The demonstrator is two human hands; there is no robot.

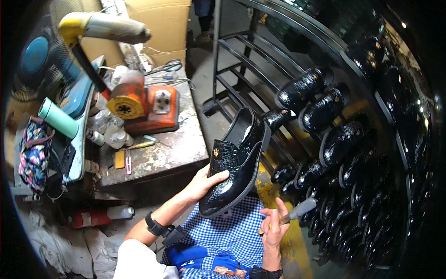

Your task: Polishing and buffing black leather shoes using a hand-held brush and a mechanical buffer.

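A shiny black shoe [232, 174] with a textured surface and a gold ornament is raised in front of me, its toe tilted down toward me. My left hand [204, 183] grips it by the side, thumb across the upper near the toe. To the right and lower, my right hand [274, 223] holds a flat brush [302, 209] with a worn wooden handle, its greyish end pointing right. The brush is apart from the shoe. Some of my right fingers are raised off the handle.
A rack [237, 60] on the right carries several rows of black shoes [341, 139]. On the worn workbench [186, 139] at left stand an orange machine [148, 107], scissors [169, 66] and small tools. A green tumbler [58, 117] and a fan [35, 56] are further left.
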